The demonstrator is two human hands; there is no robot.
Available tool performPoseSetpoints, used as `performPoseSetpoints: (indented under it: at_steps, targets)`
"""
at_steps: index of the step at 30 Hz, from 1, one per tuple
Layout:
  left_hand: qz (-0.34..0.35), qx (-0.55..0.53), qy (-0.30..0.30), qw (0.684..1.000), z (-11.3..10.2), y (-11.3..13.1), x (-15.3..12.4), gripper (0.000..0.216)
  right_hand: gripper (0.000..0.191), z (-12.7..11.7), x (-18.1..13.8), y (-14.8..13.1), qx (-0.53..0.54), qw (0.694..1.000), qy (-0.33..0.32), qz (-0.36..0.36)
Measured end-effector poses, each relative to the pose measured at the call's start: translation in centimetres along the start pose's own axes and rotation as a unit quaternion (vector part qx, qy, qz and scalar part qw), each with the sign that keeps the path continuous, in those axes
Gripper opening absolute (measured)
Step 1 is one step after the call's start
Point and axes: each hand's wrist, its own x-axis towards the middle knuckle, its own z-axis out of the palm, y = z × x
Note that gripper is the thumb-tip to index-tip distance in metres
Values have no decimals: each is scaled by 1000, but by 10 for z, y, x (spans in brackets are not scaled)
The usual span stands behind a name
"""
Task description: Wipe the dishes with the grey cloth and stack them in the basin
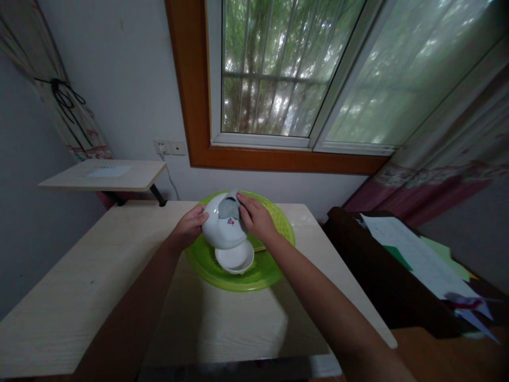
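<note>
A white bowl (214,229) with a small red and blue motif is tilted above a round green basket (222,286). My left hand (191,227) grips the bowl's left rim, thumb on the near side. At the bowl's upper right, my right hand (257,216) is closed on a grey cloth (229,208) that lies against the bowl's surface. Its fingertips are partly hidden. Just below, a smaller white bowl (234,258) sits in the basket, its upper edge covered by the larger bowl. Thin sticks like chopsticks (260,248) show beside my right wrist.
The basket stands on a pale wooden table (234,323). A raised shelf (103,175) with a paper on it is at the back left. Behind are a wall socket (169,147) and a window (278,79). Papers (421,254) lie on dark furniture to the right.
</note>
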Motion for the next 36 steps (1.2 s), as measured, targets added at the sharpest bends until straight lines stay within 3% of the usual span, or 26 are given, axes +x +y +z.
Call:
performPoseSetpoints:
  at_steps: [7, 13, 24, 36]
  targets:
    - [26, -14, 32, 999, 0, 2, 0, 30, 40, 4, -2, 14, 2, 996, 23, 82]
    - [-3, -28, 29, 999, -2, 0, 3, 34, 41, 5, -3, 16, -3, 997, 7, 83]
    - [-67, 5, -9, 998, -3, -6, 7, 34, 45, 2, -3, 2, -25, 998, -56, -13]
    - [-68, -4, -32, 997, -6, -10, 6, 33, 43, -3, 1, -17, -61, 981, -114, -147]
